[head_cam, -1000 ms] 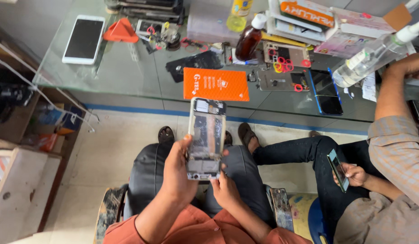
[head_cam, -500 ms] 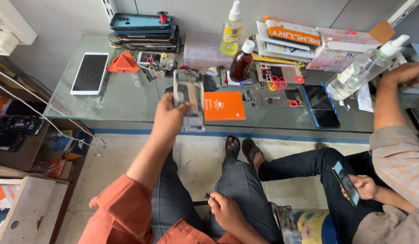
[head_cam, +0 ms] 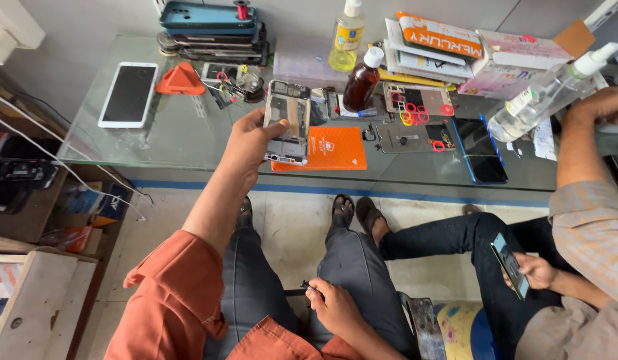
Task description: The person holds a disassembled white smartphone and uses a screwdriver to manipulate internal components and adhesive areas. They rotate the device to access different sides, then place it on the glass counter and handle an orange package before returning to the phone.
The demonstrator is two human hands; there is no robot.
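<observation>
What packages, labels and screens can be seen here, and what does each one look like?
White phone: flat on the glass table's left, dark screen.
Orange packet: flat, rectangular, under the opened phone in the left hand.
Stacked boxes: far edge, orange, white and pink.
Black phone: right of the packet, blue-edged, dark screen.
Small phone: in a neighbour's hand, lit screen.

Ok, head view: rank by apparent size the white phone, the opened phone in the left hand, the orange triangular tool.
White phone and opened phone look about alike; the opened one is raised nearer the camera, so unranked.
Orange triangular tool smallest.
</observation>
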